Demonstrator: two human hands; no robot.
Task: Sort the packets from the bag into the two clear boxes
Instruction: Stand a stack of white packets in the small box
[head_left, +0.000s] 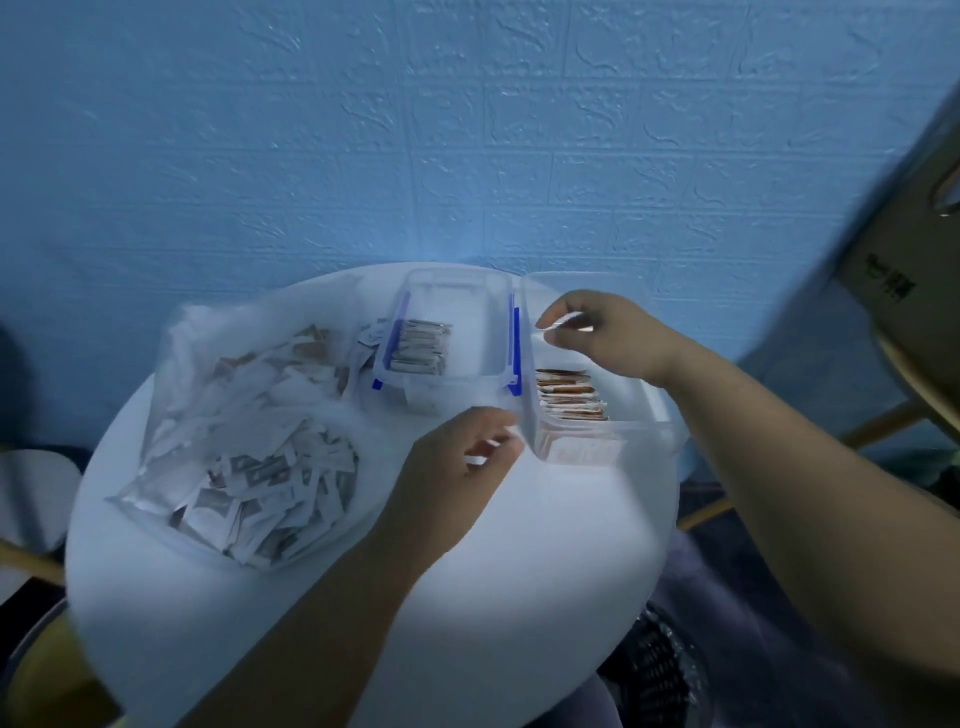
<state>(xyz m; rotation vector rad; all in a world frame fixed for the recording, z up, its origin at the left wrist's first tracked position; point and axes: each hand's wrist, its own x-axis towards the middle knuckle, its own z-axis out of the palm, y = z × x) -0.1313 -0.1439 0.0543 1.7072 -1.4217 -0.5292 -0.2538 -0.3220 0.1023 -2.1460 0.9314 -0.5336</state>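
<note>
1. Nearest the camera, the left forearm reaches up from the lower edge of the frame across the round white surface.
2. It ends in the left grip, just right of the frame's centre, above the surface and just beside the near left corner of the second box. Its fingers are curled, but blur hides whether they hold anything, so I cannot tell.
3. Up and to the right, the right grip hangs over the far half of the second box, with thumb and forefinger pinched together on a thin white packet.
4. The second box is clear plastic and sits at the right edge of the surface. A row of red-brown packets stands on edge in its near half.
5. Just left of it, at the far edge of the surface, sits the blue-clipped box, also clear. A row of grey-brown packets stands along its left wall.
6. Over the left half of the surface lies the clear bag, with loose packets heaped inside, thickest toward its near end.
7. A blue textured wall fills the upper frame, and a cardboard box leans in at the right edge.
</note>
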